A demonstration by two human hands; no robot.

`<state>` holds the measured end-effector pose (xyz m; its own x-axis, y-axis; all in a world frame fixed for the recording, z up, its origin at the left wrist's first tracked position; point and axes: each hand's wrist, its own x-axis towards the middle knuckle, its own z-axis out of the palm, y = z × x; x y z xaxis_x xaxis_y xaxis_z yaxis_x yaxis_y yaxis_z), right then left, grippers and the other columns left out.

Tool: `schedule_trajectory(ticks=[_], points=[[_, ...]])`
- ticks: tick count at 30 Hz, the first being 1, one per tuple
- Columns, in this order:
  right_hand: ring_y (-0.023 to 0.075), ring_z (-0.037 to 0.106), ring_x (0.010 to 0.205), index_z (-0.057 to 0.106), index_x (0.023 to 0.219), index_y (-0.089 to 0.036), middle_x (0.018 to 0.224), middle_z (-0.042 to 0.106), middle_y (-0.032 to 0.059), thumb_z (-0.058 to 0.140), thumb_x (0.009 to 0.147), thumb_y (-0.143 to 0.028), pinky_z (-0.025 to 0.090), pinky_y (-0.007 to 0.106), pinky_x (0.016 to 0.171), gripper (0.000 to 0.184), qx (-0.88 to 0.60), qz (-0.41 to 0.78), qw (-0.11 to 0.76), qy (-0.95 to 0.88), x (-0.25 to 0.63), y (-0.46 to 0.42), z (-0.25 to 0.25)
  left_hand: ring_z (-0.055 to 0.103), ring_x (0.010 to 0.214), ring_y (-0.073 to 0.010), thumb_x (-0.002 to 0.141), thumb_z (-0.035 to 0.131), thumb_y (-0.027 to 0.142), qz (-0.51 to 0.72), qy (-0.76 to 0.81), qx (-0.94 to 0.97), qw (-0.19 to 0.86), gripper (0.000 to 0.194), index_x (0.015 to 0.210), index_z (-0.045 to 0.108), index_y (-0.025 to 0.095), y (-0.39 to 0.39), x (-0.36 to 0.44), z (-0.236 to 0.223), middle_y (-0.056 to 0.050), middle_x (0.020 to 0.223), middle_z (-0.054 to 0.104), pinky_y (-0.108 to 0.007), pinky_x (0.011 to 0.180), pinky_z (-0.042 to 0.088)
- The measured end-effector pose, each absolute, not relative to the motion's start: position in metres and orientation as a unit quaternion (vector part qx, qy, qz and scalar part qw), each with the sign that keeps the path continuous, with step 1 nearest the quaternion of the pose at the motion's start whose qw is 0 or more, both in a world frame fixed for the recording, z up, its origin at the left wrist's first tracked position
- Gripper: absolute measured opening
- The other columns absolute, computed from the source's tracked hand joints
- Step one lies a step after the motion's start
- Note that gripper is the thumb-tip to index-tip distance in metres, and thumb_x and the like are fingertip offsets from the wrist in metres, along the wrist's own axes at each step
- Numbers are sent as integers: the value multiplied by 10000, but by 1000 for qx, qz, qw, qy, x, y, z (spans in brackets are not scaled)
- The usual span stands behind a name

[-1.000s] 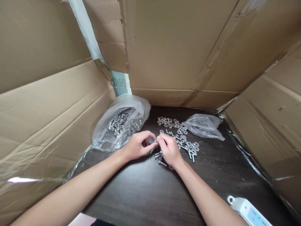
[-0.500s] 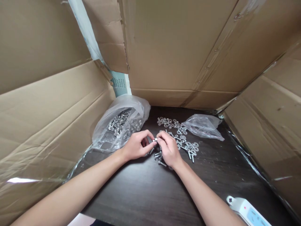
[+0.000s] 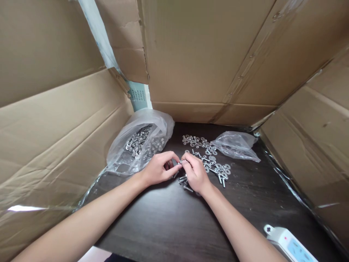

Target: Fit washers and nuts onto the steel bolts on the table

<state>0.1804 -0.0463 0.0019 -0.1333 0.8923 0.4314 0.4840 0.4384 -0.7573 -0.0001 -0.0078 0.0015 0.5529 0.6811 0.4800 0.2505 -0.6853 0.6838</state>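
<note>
My left hand [image 3: 161, 167] is closed in a pinch, thumb and forefinger on a small shiny metal fastener [image 3: 180, 162]. From the other side, my right hand [image 3: 195, 173] grips the same fastener with its fingertips. The fingers cover most of it, so whether it is a bolt, a nut or both together cannot be made out. Right under the hands lie several bolts [image 3: 188, 187] on the dark table. Just beyond my right hand spreads a loose heap of washers [image 3: 227, 171], nuts and more bolts [image 3: 222, 180].
An open clear plastic bag [image 3: 160, 118] full of metal fasteners [image 3: 137, 141] stands at the left. A flattened plastic bag [image 3: 237, 145] lies at the back right. A white power strip [image 3: 286, 242] sits at the front right. Cardboard walls [image 3: 207, 65] enclose the dark table [image 3: 163, 218].
Both hands stay in place, with the fingertips shifting slightly around the fastener. Less of it shows now between the fingers.
</note>
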Motion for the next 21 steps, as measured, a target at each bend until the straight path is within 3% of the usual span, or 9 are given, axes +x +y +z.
schedule_trajectory(ticks=[12,17,21], points=[[137,381,539,340,624,-238,564,388,-40,413,992,-304,277,300,560,381,-504,214,444,-710,179,-44,-1,601,594,-97,912,654,266,378,279,836,283,110,949,669,164,-8,0,2,-9,767,669,-196,567,501],[151,431,594,369,650,-234,616,440,-24,386,1025,-317,311,305,601,385,-509,220,446,-702,178,-46,1,590,567,-88,912,667,287,378,300,825,295,131,946,659,161,-9,1,3,7,730,660,-191,560,495],[172,487,688,416,723,-234,722,505,-1,394,1007,-275,357,310,663,288,-509,221,457,-695,179,-47,3,594,560,-87,908,676,286,378,315,816,304,136,953,650,161,-9,2,4,18,710,657,-191,562,492]])
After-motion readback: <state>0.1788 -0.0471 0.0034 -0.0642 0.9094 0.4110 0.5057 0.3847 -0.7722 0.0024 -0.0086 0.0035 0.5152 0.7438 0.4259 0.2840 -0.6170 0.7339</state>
